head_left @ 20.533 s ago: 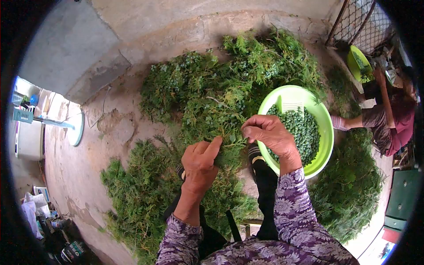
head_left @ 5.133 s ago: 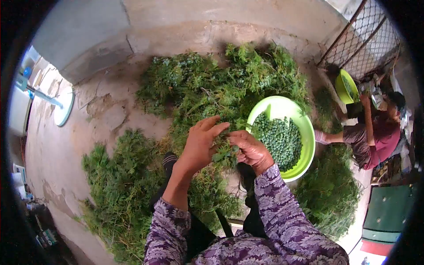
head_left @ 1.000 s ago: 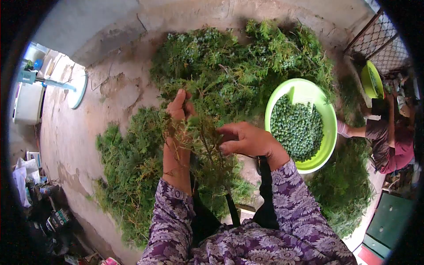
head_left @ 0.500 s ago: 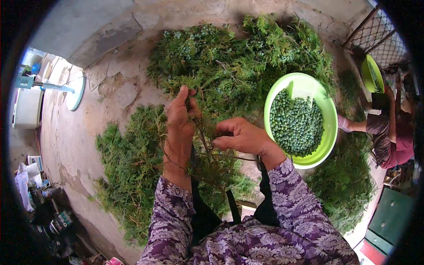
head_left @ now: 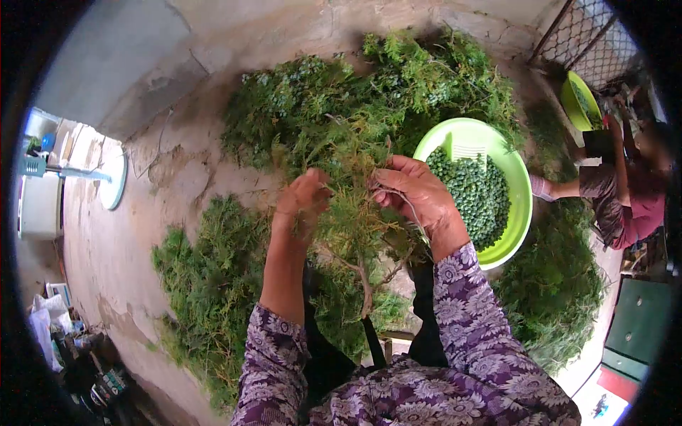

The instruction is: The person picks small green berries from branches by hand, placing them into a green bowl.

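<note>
A leafy conifer branch stands in front of me, its bare brown stem pointing down toward my lap. My right hand pinches one of its twigs between thumb and fingers, and a thin stem runs along the palm. At the branch's left side is my left hand, somewhat blurred, its fingers curled in; what they hold is hidden. Just right of my right hand sits a light green basin with many small round green berries in it.
Piles of cut conifer branches lie beyond my hands, at left and at right. Another person sits at far right by a second green basin. A pale fan and a dark green cabinet stand at the sides.
My right hand has moved up and now pinches a twig. The left hand has dropped and its fingers have curled. The branch now shows more foliage between my hands.
</note>
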A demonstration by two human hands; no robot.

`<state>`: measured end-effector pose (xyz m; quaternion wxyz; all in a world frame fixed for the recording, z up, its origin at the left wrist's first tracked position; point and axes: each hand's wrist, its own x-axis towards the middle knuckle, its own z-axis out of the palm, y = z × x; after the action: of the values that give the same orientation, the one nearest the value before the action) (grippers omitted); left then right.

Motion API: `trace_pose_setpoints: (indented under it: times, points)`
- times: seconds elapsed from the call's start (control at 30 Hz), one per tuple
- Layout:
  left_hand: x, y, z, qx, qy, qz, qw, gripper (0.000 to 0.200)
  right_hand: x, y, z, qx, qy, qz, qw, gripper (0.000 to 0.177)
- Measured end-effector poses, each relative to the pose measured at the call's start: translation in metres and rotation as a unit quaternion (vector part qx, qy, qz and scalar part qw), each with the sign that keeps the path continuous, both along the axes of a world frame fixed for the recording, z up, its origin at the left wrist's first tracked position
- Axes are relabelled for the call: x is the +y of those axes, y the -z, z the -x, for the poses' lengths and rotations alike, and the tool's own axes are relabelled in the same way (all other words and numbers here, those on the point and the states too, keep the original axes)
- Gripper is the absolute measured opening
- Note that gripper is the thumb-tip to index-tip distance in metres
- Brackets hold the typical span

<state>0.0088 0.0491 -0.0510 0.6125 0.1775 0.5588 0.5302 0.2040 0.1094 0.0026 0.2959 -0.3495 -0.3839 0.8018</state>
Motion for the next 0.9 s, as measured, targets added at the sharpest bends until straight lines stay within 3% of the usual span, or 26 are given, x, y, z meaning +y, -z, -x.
trace_pose_setpoints:
  times: [0.13, 0.17, 0.2, 0.27, 0.33, 0.37, 0.4, 0.43, 0.5, 0.53, 0.6, 0.63, 0.67, 0.73, 0.77, 0.83, 0.9]
  points:
    - [-0.005, -0.023, -0.013, -0.108, 0.004, -0.019, 0.994, 0.048, 0.007, -0.004, -0.008, -0.021, 0.052, 0.003, 0.998, 0.011]
    - [-0.004, -0.031, -0.018, -0.123, -0.046, 0.025, 0.991, 0.049, 0.008, -0.004, -0.009, -0.02, 0.054, 0.002, 0.998, 0.011]
    - [-0.004, -0.034, -0.021, -0.138, -0.097, 0.068, 0.983, 0.049, 0.009, -0.004, -0.009, -0.051, 0.057, -0.02, 0.997, 0.01]
    - [-0.003, -0.032, -0.02, -0.154, -0.101, 0.052, 0.982, 0.049, 0.01, -0.002, -0.009, -0.081, 0.061, -0.041, 0.994, 0.01]
    - [-0.005, -0.038, -0.023, -0.17, -0.106, 0.036, 0.979, 0.049, 0.01, 0.002, -0.009, -0.19, 0.045, -0.121, 0.973, 0.017]
    - [-0.007, -0.043, -0.027, 0.005, -0.099, -0.001, 0.995, 0.053, 0.011, 0.005, -0.009, -0.19, 0.046, -0.121, 0.973, 0.017]
    - [-0.009, -0.047, -0.03, 0.18, -0.089, -0.039, 0.979, 0.061, 0.011, 0.009, -0.008, -0.214, 0.05, -0.135, 0.966, 0.018]
    - [-0.011, -0.044, -0.029, 0.18, -0.089, -0.039, 0.979, 0.061, 0.011, 0.012, -0.007, -0.237, 0.054, -0.148, 0.959, 0.019]
    - [-0.014, -0.037, -0.025, 0.357, 0.058, -0.155, 0.919, 0.061, 0.011, 0.014, -0.005, -0.243, 0.057, -0.155, 0.956, 0.02]
    - [-0.014, -0.037, -0.027, 0.357, 0.058, -0.155, 0.919, 0.061, 0.011, 0.014, -0.003, -0.249, 0.06, -0.161, 0.953, 0.021]
    - [-0.014, -0.038, -0.032, 0.292, 0.165, -0.139, 0.932, 0.065, 0.008, 0.007, 0.0, -0.279, 0.036, -0.181, 0.942, 0.018]
    - [-0.014, -0.035, -0.031, 0.412, 0.187, -0.16, 0.877, 0.063, 0.007, 0.004, 0.002, -0.308, 0.013, -0.201, 0.93, 0.016]
    - [-0.014, -0.033, -0.029, 0.413, 0.186, -0.159, 0.877, 0.063, 0.004, 0.004, 0.004, -0.308, 0.012, -0.2, 0.93, 0.016]
    - [-0.014, -0.032, -0.027, 0.24, 0.17, -0.106, 0.95, 0.056, 0.0, 0.004, 0.008, -0.239, -0.021, -0.18, 0.954, 0.018]
    - [-0.014, -0.034, -0.026, 0.24, 0.17, -0.106, 0.95, 0.056, 0.004, 0.015, 0.006, -0.269, -0.061, -0.241, 0.93, 0.019]
    - [-0.014, -0.039, -0.023, 0.232, 0.252, -0.052, 0.938, 0.04, 0.003, 0.015, 0.01, -0.254, -0.081, -0.237, 0.934, 0.018]
    - [-0.015, -0.034, -0.027, 0.239, 0.246, -0.069, 0.937, 0.035, 0.002, 0.013, 0.012, -0.239, -0.101, -0.232, 0.938, 0.018]
